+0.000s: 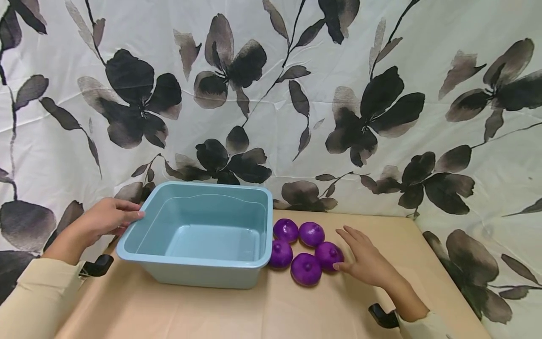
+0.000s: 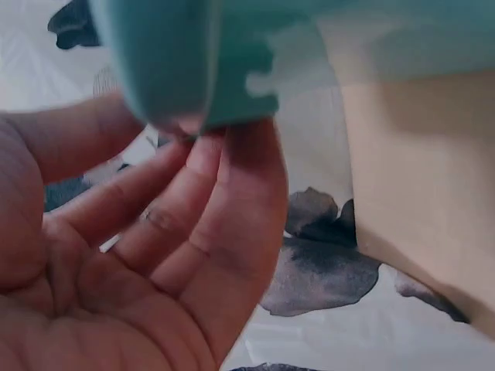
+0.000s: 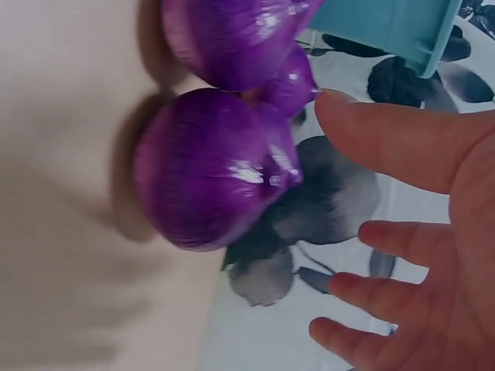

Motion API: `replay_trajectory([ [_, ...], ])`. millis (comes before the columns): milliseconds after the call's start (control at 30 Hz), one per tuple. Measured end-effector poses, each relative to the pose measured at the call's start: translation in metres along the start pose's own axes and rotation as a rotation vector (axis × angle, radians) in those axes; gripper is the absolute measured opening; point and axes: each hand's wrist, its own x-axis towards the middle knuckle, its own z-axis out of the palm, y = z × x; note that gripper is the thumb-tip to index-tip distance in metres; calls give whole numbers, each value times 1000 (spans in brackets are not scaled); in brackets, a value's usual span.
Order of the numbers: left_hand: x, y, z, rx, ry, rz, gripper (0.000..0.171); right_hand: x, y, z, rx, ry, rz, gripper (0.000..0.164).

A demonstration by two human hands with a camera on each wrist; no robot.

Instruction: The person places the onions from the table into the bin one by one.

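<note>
At left, the left grip (image 1: 106,219) grasps the near-left rim of a pale-blue, rectangular, apparently plastic basin (image 1: 199,262), its fingers hooked about the lip. The basin stands upright on the beige-covered tabletop (image 1: 262,315), its long axis running left to right, its interior bare. Just right of it sit five glossy, purple, onion-shaped objects (image 1: 306,269), closely clustered, each squat and round, without an evident long axis. At far right, the right grip (image 1: 365,260) is released, its fingers spread and holding nothing. The decisive relation, as judged here, is that the rightmost purple object (image 1: 329,255) lies immediately left of the right grip, near its thumb; whether they touch cannot be told. The right grip is nearer the cluster, which lies between it and the basin. No brand, label or writing can be read.
</note>
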Motion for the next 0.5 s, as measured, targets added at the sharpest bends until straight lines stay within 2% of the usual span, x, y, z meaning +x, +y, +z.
replay_trajectory([
  [300,11,-6,-7,-102,-70,-45,64,8,24,22,113,8,-11,86],
  [500,16,-12,-11,-186,-106,-57,57,12,41,39,409,-57,149,86],
])
